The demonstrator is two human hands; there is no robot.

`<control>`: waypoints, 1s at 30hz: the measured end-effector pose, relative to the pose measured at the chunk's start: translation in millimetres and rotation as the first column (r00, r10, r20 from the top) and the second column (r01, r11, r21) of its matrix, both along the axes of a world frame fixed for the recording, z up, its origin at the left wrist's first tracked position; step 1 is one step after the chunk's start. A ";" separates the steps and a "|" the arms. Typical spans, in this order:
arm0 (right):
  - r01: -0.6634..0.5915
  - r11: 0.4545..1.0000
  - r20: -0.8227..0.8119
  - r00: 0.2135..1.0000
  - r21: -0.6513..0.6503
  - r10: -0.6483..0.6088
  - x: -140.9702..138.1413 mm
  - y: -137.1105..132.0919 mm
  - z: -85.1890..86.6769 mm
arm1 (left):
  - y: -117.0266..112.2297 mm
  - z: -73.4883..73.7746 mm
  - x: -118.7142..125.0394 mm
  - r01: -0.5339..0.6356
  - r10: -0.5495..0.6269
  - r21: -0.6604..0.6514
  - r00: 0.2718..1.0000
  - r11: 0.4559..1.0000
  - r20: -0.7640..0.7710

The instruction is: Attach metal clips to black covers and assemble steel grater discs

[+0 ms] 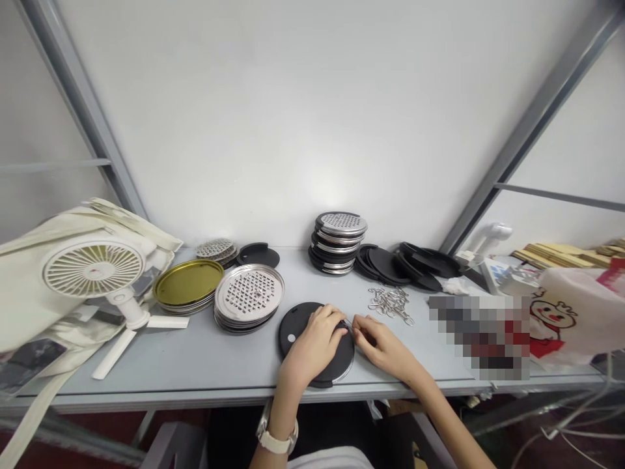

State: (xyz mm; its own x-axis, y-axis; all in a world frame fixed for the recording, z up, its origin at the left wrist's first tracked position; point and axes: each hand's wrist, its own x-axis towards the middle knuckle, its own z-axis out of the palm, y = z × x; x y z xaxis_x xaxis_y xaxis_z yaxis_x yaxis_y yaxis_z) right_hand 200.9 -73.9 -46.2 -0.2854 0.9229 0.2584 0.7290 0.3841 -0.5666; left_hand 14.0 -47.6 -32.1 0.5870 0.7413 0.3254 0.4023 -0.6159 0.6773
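A black round plastic disc (317, 372) with a silvery edge at its lower right lies near the table's front edge. Across its top my left hand (319, 339) is closed, holding the disc, with the fingers toward its upper right rim. Just off that rim, my right hand (378, 342) pinches what looks like a small thin metal wire piece; the fingers mostly hide it. A loose pile of bent metal wire loops (390, 303) sits beyond my right hand. To the left of the disc stands a stack of round metal grater plates (250, 293).
Gold-coloured round plates (188, 283) and a white fan (95, 268) stand left. A tall stack of grater discs in black holders (340, 225) is at the back, beside a heap of black discs (388, 264). A white printed bag (576, 312) lies right.
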 end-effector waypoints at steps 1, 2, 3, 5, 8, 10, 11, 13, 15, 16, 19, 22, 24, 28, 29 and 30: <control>0.007 1.000 -0.007 1.000 -0.001 -0.007 0.1 0.0 0.0 | 0.1 0.1 -0.2 0.000 0.000 -0.001 1.000 1.000 0.000; 0.014 1.000 -0.012 1.000 -0.003 -0.014 0.2 0.0 -0.1 | 0.2 0.2 -0.3 0.001 -0.001 0.000 1.000 1.000 0.000; 0.021 1.000 -0.014 1.000 -0.005 -0.021 0.5 0.2 -0.3 | 0.1 0.4 -0.5 0.001 -0.001 0.001 1.000 1.000 0.000; 0.029 0.999 -0.019 0.999 -0.013 -0.029 1.3 0.6 -0.8 | -0.2 0.8 -0.8 0.001 -0.001 0.001 1.000 1.000 0.003; 0.013 1.000 -0.012 1.000 -0.022 -0.013 2.0 1.2 -1.3 | -0.9 1.0 -0.9 -0.002 0.002 0.005 1.000 1.000 0.007; -0.007 1.000 0.002 1.000 -0.017 0.007 1.9 1.3 -0.9 | -1.2 0.9 -0.7 -0.003 0.003 0.013 1.000 1.000 0.004; -0.019 1.000 0.007 1.000 -0.015 0.019 1.6 1.2 -0.5 | -1.3 0.9 -0.5 -0.004 0.004 0.016 1.000 1.000 0.000; -0.041 0.999 0.011 0.999 -0.014 0.041 1.0 1.0 0.5 | -1.2 1.0 -0.2 -0.011 0.011 0.022 1.000 1.000 -0.005; -0.046 0.999 0.016 0.999 -0.019 0.046 0.3 0.8 1.2 | -1.1 1.3 -0.1 -0.014 0.014 0.034 1.000 0.999 -0.010; -0.041 0.999 0.021 0.999 -0.020 0.042 0.0 0.8 1.4 | -1.0 1.4 -0.1 -0.014 0.014 0.039 1.000 0.999 -0.013; -0.029 0.999 0.044 0.999 -0.022 0.029 -0.7 1.6 1.2 | -0.7 1.3 -0.2 -0.008 0.009 0.043 1.000 0.999 -0.017; -0.030 0.999 0.058 0.998 -0.030 0.031 -0.8 2.3 0.6 | -0.7 0.6 -0.1 -0.009 0.010 0.039 1.000 0.999 -0.018; -0.028 0.999 0.056 0.998 -0.041 0.031 -0.8 2.4 0.3 | -0.7 0.1 0.0 -0.010 0.011 0.039 1.000 0.999 -0.018; -0.026 0.998 0.037 0.999 -0.056 0.028 -0.7 1.6 0.2 | -1.0 -0.3 -0.1 -0.015 0.015 0.034 1.000 0.999 -0.015; -0.024 0.998 0.035 0.999 -0.057 0.026 -0.7 1.4 0.2 | -1.2 -0.4 -0.1 -0.015 0.016 0.035 1.000 0.999 -0.015; -0.022 0.998 0.036 0.999 -0.056 0.024 -0.8 1.2 0.2 | -1.3 -0.4 -0.2 -0.016 0.016 0.037 1.000 0.999 -0.013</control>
State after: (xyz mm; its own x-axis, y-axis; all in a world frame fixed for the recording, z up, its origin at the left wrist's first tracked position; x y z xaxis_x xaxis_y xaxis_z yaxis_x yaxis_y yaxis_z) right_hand 200.1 -72.7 -46.0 -0.3153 0.9285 0.1961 0.7408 0.3700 -0.5606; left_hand 13.9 -48.9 -32.5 0.5798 0.7384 0.3445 0.4214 -0.6336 0.6488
